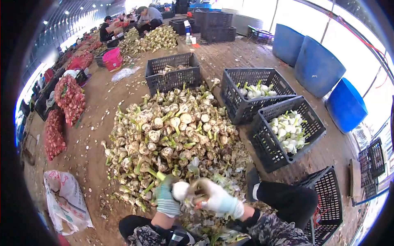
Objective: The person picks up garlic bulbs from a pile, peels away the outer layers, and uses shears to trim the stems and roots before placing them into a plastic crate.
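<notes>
My left hand (167, 201), in a striped knit glove, is closed around a garlic bulb (180, 190) with its green stem (156, 174) sticking out toward the upper left. The bulb's bared side is smooth and white. My right hand (221, 201), in a white and pale-blue glove, is right beside the bulb, its fingers curled and smeared by motion. Something brownish and blurred is at those fingers; I cannot make out whether it is skin or glove. Below and beyond both hands spreads a large heap of unpeeled garlic (164, 135), with loose papery skins (223, 172) on its near right side.
Black crates with white peeled garlic (273, 158) (234, 108) stand right of the heap; another crate (172, 84) is behind it. A black crate (328, 205) sits by my right leg. Left are a white sack (67, 205) and red mesh bags (69, 98). Blue tubs (320, 67) and people (152, 18) are farther back.
</notes>
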`<state>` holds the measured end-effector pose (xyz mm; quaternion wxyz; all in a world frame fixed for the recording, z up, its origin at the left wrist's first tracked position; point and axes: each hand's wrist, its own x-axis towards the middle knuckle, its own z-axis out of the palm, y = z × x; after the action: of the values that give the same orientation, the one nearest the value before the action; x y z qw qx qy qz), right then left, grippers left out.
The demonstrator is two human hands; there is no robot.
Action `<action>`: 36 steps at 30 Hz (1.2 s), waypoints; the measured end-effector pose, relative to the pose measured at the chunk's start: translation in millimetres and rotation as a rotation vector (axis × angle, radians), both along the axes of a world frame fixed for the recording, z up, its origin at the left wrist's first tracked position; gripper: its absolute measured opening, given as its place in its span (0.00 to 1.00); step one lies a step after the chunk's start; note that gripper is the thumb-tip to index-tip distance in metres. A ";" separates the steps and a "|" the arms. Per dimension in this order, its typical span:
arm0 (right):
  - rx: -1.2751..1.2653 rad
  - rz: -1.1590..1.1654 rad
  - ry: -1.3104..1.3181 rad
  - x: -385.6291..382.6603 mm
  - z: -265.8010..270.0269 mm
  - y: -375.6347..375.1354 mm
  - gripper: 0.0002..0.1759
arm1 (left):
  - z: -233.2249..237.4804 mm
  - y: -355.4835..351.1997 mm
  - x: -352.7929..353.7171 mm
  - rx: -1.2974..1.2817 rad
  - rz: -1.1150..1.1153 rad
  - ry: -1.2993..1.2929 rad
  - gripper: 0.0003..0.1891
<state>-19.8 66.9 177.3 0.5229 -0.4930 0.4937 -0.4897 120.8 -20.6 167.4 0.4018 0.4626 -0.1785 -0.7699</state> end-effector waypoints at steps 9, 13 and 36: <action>0.399 -0.161 -1.077 -41.1 -57.9 -7.1 0.30 | -27.4 23.1 -23.0 -0.347 0.007 -0.239 0.14; -0.141 -0.338 -1.106 -138.8 -44.8 -74.6 0.21 | -30.5 11.6 -13.4 -0.158 0.040 -0.219 0.12; 0.030 -0.296 -0.093 -69.6 -83.0 -238.0 0.28 | -34.1 -47.4 23.5 -0.042 -0.133 -0.192 0.11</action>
<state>-89.4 -171.1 94.3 0.4746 -0.3838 0.5436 -0.5762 144.3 -68.0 133.4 0.3404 0.5129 -0.2626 -0.7430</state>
